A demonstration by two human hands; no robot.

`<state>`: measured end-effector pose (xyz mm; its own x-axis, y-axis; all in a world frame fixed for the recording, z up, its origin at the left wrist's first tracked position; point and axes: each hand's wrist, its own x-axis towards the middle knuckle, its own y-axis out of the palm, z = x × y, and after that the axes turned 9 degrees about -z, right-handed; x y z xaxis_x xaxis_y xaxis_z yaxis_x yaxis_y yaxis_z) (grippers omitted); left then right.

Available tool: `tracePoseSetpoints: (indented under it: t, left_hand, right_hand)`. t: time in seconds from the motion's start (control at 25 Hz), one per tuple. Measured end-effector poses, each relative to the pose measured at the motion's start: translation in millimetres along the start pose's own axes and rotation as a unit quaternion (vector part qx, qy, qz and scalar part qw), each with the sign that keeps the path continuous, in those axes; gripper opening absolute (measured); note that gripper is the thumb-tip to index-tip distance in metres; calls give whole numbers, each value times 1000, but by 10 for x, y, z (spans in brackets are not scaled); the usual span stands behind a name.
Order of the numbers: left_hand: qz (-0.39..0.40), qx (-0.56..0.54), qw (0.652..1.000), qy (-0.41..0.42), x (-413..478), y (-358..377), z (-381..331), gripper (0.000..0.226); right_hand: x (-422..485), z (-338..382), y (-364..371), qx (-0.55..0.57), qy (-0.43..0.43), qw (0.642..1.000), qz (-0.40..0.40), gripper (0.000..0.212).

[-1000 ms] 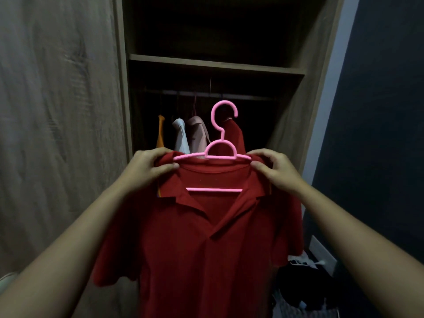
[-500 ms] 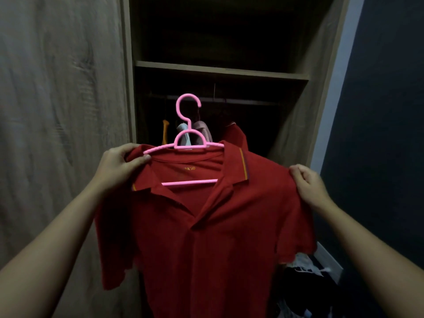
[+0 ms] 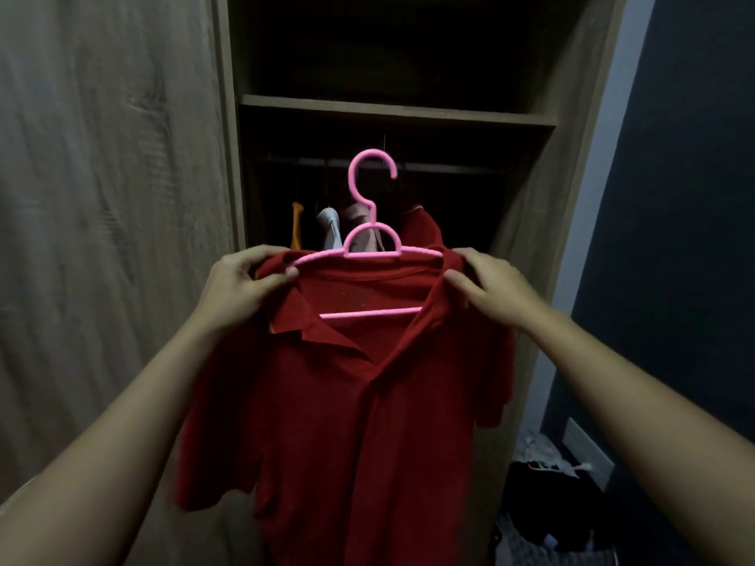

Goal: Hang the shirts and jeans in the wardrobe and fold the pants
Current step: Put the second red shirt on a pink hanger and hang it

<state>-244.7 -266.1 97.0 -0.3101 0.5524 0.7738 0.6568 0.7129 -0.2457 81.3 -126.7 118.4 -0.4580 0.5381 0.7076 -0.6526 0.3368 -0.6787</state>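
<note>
Left hand and right hand are pinching the red polo shirt over the pink hanger; hooking the rail at twelve o'clock is probably coming next

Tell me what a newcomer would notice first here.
The red shirt fills the middle of the view on a pink hanger, bright against the dim wardrobe behind it. The left hand and right hand grip its shoulders from either side, with the hanger's hook up near the rail. A few hung clothes show behind the hook.
</note>
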Motion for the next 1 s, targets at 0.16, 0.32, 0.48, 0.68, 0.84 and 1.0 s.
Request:
tracePoseSetpoints:
  t: [0.16, 0.32, 0.48, 0.68, 0.84, 1.0]
  left_hand:
    - [72, 27, 997, 22, 32, -117, -66, 40]
    - [75, 105, 991, -21, -1, -185, -96, 59]
    - [34, 49, 980, -187, -327, -301, 447, 60]
    - [-20, 133, 977, -166, -437, -210, 677, 18]
    - [-158, 217, 956, -117, -326, -236, 651, 29]
    - [-33, 318, 932, -169, -346, -290, 794, 29]
  right_hand:
    - [45, 14, 24, 69, 24, 997, -30, 17]
    - [59, 134, 24, 36, 79, 984, -154, 21]
    - [21, 69, -32, 49, 126, 963, -231, 29]
    - [-56, -77, -164, 25, 140, 958, -249, 31]
    - [-201, -236, -194, 38, 132, 963, -233, 24]
    - [-261, -240, -161, 49, 173, 957, -228, 18]
